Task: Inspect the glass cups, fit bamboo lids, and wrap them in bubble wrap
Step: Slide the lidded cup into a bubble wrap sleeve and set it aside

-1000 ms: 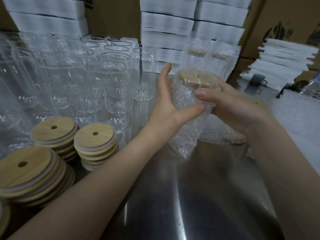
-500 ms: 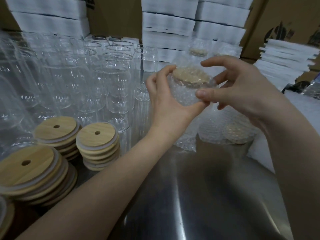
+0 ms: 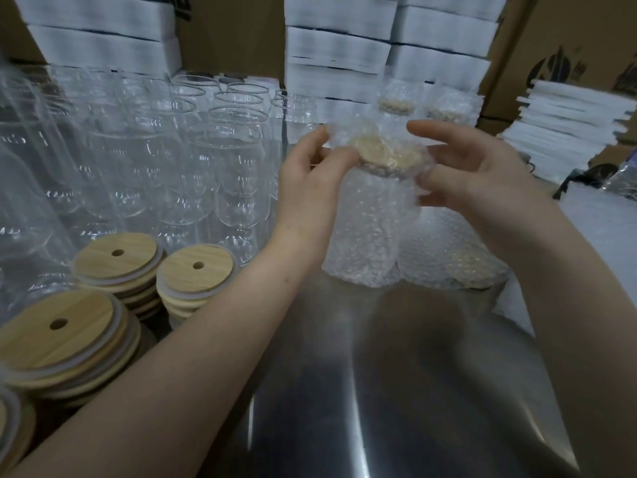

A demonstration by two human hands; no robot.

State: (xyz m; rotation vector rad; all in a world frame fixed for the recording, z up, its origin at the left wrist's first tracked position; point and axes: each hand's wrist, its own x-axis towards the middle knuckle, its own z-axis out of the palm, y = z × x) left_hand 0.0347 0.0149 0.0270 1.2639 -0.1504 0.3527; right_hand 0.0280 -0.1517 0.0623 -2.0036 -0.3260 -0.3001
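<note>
A glass cup wrapped in bubble wrap [image 3: 370,232] stands upright on the steel table [image 3: 379,391], its bamboo lid [image 3: 386,151] showing through the wrap at the top. My left hand [image 3: 310,188] grips the cup's left shoulder, thumb pressing the wrap over the lid's edge. My right hand [image 3: 482,181] holds the wrap at the right rim, its upper fingers spread loosely above the lid. Several bare glass cups [image 3: 227,167] stand at the left. Stacks of bamboo lids [image 3: 196,270] with straw holes sit at the front left.
More wrapped cups lie and stand behind and to the right [image 3: 458,260]. White foam sheets [image 3: 568,122] are stacked at the right, white boxes [image 3: 337,46] and brown cartons [image 3: 558,36] at the back. Bubble wrap [image 3: 606,229] lies at the right edge.
The wrapped cup has come down to stand on the table. My right hand's fingers have lifted off the lid and spread, while my left thumb has moved onto the lid's edge.
</note>
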